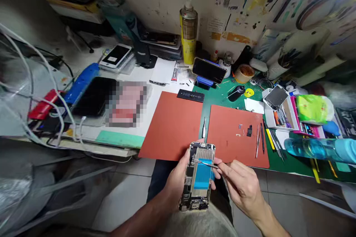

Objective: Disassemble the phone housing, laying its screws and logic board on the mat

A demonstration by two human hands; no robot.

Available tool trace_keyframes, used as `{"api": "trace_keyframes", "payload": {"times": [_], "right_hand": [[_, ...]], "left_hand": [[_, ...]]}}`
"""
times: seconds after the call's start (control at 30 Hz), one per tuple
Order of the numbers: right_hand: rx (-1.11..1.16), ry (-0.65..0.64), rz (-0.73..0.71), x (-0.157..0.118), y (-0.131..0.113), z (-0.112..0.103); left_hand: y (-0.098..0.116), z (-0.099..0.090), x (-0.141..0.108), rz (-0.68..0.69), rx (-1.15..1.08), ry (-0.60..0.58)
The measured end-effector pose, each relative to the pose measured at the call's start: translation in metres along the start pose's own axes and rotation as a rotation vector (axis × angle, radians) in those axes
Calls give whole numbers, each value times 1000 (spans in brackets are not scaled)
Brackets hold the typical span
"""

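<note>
An opened phone body point(198, 176), with bare metal inside and a blue strip point(203, 177) along it, is held above my lap. My left hand point(176, 177) is wrapped round its left side, with fingertips showing at the right edge. Between the fingers of my right hand point(240, 181) is a thin metal tool point(213, 165), its tip over the upper part of the phone body. A black battery point(190, 95) lies at the top of the left red mat point(175, 126). Small parts and a black piece point(249, 130) rest on the right red mat point(230, 137).
A screwdriver point(204, 129) lies between the mats. Tweezers and pens point(271, 139) are right of them, beside a blue bottle point(317, 149). Behind stand a phone on a blue stand point(209, 70) and a spray can point(188, 33). White cables point(50, 70) hang at the left.
</note>
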State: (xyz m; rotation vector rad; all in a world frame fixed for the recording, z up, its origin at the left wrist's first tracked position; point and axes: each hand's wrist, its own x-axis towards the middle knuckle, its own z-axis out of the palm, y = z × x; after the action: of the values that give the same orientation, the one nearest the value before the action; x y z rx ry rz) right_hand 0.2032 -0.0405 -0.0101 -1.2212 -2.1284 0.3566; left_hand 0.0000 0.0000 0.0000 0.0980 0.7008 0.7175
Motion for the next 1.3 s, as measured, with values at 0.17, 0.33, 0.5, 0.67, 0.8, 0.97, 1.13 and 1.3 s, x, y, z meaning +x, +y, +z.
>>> {"api": "trace_keyframes", "payload": {"times": [0.17, 0.33, 0.5, 0.67, 0.8, 0.97, 1.13, 1.3], "right_hand": [[-2, -6, 10, -3, 0, 0], [-6, 17, 4, -2, -1, 1], [-2, 19, 3, -2, -3, 1], [-2, 25, 9, -1, -5, 1], [-2, 21, 23, 0, -5, 2], [-10, 2, 46, 1, -5, 3], [-17, -16, 52, 6, -8, 0], [4, -19, 71, 9, -10, 1]], "left_hand": [[3, -4, 0, -11, -8, -39], [0, -10, 1, -15, -9, -77], [-3, -16, 4, -3, 12, -124], [-3, -16, 4, 23, 12, -116], [-2, -12, 2, 32, -23, -102], [0, -10, 2, 6, -45, -64], [1, -8, 2, 8, -57, -41], [7, 0, -3, 2, -23, 6]]}}
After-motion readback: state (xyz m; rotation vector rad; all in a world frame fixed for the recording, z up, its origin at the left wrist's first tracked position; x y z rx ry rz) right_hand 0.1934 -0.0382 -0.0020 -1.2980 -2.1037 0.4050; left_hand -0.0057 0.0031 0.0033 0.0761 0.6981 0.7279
